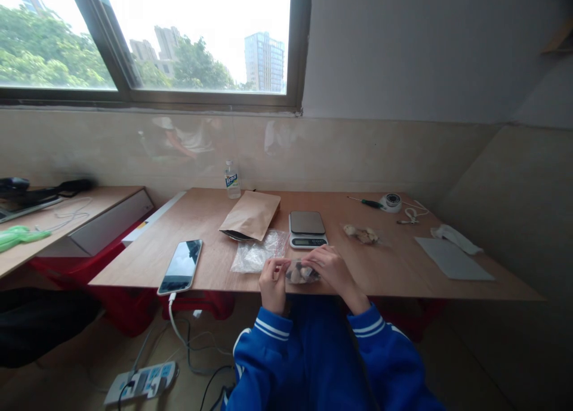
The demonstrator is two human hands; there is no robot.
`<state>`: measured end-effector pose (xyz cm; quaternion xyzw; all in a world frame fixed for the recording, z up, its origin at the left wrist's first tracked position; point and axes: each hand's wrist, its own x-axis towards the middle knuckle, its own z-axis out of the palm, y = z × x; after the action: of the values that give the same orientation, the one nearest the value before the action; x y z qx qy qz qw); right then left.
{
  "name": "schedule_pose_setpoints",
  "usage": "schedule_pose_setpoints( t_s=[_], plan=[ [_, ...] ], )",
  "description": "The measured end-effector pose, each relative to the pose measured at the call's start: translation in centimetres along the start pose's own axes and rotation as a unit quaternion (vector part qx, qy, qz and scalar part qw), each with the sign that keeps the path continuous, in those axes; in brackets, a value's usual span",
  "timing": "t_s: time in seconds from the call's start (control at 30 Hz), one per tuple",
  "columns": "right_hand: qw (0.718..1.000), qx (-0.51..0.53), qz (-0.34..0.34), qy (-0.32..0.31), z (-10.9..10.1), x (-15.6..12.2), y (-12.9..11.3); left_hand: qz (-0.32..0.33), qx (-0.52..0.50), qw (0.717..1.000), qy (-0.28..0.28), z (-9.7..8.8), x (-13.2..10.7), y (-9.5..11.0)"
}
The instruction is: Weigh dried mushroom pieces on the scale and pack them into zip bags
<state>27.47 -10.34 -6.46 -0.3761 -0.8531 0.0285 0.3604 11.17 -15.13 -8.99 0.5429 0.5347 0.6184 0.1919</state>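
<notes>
Near the table's front edge, a small clear plastic bag (302, 273) with pale and dark lumpy pieces inside is between my hands. My left hand (274, 282) pinches the bag's left upper edge. My right hand (330, 269) has its fingers bent over the bag's upper right edge, closed on it. Just behind them stands a kitchen scale (307, 229) with a flat metal plate and a dark display. Left of the scale lie flat clear plastic bags (259, 252), partly under a brown kraft paper pouch (251, 215) whose mouth faces me.
Right of the scale sits another filled clear bag (362, 234). Farther right are a screwdriver (371, 204), a white dome camera (391, 202), a cable and white paper (452, 258). A charging phone (181, 266) overhangs the front left edge. A bottle (232, 181) stands behind; a power strip (142, 382) lies below.
</notes>
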Motion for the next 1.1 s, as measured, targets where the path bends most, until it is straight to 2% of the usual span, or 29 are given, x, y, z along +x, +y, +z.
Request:
schedule_pose_setpoints(
  t_s=[0.1, 0.4, 0.63, 0.83, 1.1],
  plan=[
    [1.000, -0.017, -0.003, -0.006, -0.2, 0.0, 0.0, -0.007, 0.004, 1.000, -0.011, -0.1, 0.1, -0.1],
    [0.995, -0.082, -0.001, 0.055, 0.9, -0.4, -0.7, -0.002, 0.011, 0.999, -0.051, 0.3, 0.2, 0.2],
    [1.000, -0.030, 0.001, 0.005, 0.9, -0.8, 0.1, -0.007, 0.015, 0.999, -0.046, 0.5, 0.1, -0.2],
    [1.000, -0.009, 0.011, 0.022, 0.5, -0.6, -0.7, -0.005, 0.009, 0.998, -0.057, 0.3, 0.1, -0.1],
    [0.999, -0.017, 0.010, 0.045, 1.5, -0.3, -1.4, -0.003, 0.014, 0.998, -0.056, 0.3, 0.0, 0.2]
  ],
)
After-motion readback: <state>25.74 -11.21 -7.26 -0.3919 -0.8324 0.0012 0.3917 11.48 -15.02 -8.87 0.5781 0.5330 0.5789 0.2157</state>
